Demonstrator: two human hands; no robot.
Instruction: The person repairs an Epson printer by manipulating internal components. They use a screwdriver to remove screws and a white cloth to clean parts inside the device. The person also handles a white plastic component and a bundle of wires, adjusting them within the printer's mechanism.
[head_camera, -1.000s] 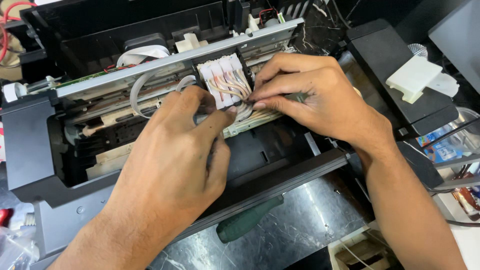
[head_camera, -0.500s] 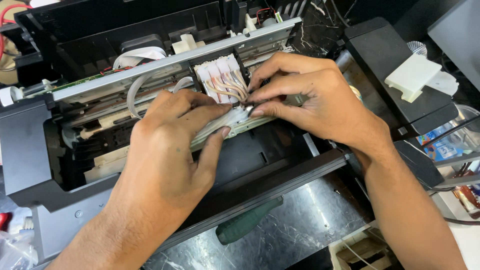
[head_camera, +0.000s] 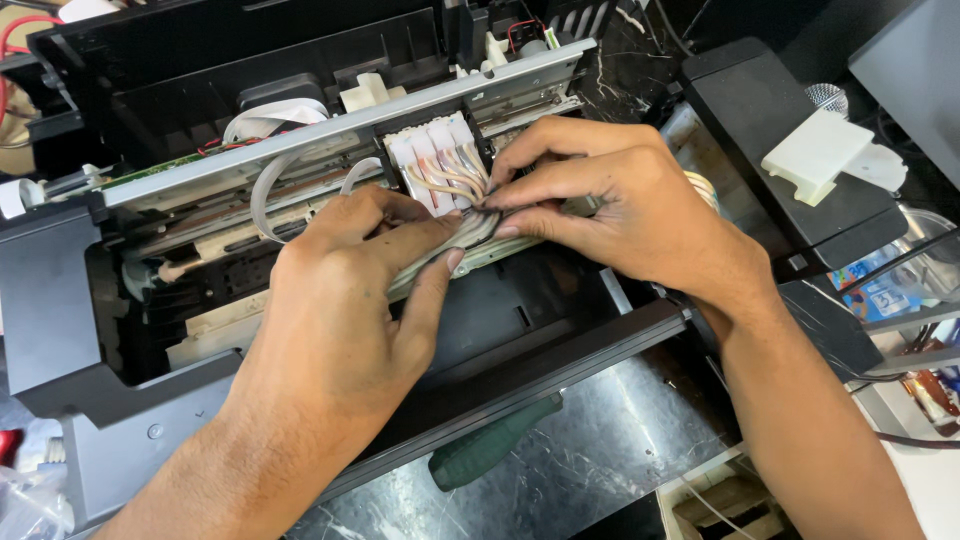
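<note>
The bundle of thin pale ink tubes (head_camera: 470, 228) lies across the middle of the opened black printer (head_camera: 120, 330), pinched by both your hands. Your left hand (head_camera: 350, 300) presses it from below with the thumb; your right hand (head_camera: 620, 215) clamps its fingertips on it beside the white cartridge block (head_camera: 435, 160). The tubes look not yet seated. A green-handled screwdriver (head_camera: 495, 445) lies unused on the dark table (head_camera: 620, 440).

Repair workshop, opened printer (head_camera: 300, 230) with bared innards, screwdriver (head_camera: 495, 442) on dark marble bench (head_camera: 600, 450), loose parts, wires (head_camera: 20, 30) crowding edges
</note>
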